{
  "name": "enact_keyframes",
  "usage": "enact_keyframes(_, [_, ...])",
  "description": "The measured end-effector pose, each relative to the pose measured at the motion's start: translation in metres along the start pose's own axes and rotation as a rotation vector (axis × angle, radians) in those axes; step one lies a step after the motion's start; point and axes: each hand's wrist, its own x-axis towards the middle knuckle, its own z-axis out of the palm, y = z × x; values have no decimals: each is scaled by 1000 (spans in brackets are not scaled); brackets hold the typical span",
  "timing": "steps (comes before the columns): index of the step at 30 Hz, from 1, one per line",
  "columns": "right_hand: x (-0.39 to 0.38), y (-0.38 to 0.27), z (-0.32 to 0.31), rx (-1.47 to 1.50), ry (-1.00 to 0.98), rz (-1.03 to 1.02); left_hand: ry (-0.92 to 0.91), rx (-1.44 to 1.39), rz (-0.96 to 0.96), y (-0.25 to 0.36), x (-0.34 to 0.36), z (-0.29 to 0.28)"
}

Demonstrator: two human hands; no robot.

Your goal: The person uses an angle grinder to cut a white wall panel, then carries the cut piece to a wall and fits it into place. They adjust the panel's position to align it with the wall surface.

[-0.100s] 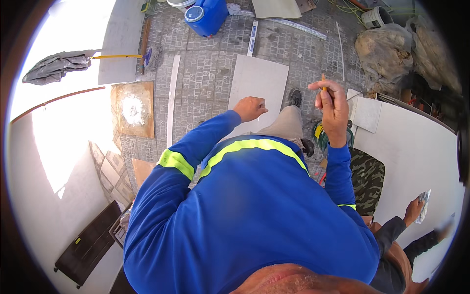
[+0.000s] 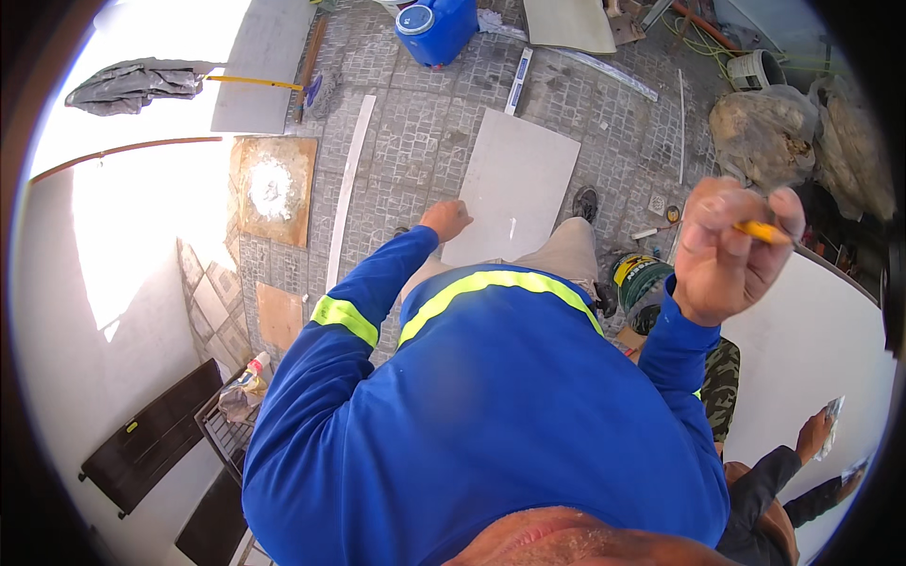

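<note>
My right hand [image 2: 731, 250] is raised at the right, fingers closed around a short orange pencil [image 2: 760, 231]; it is slightly blurred. My left hand [image 2: 445, 221], its fingers curled and their inner side hidden, hangs in front of me, over the edge of a pale rectangular board [image 2: 514, 179] on the paved floor. Whether anything is inside those fingers I cannot make out. A long white strip [image 2: 351, 189] lies left of the board, and a level-like bar [image 2: 517, 80] extends beyond its far edge.
Ahead stand a blue jerrycan [image 2: 444, 33] and white bucket [image 2: 750, 71]; bulky sacks [image 2: 760, 132] are at right, with a green container [image 2: 637, 292]. A stained square sheet [image 2: 293, 193] lies left. A co-worker's hand [image 2: 812, 434] at lower right holds a metal tool [image 2: 832, 424].
My right hand has swung up and rightward, nearer the camera, tilting the pencil from upright to nearly level. My left hand appears slightly left and lower in view, as the view shifts.
</note>
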Motion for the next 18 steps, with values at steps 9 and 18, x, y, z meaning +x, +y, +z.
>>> enact_keyframes(9, [103,-15,155,357,-1033,-237,403,-1008,-957,-234,-218,109])
enact_keyframes(18, [80,23,372,302,-1344,-57,245,-1113,-861,-344,-287,201])
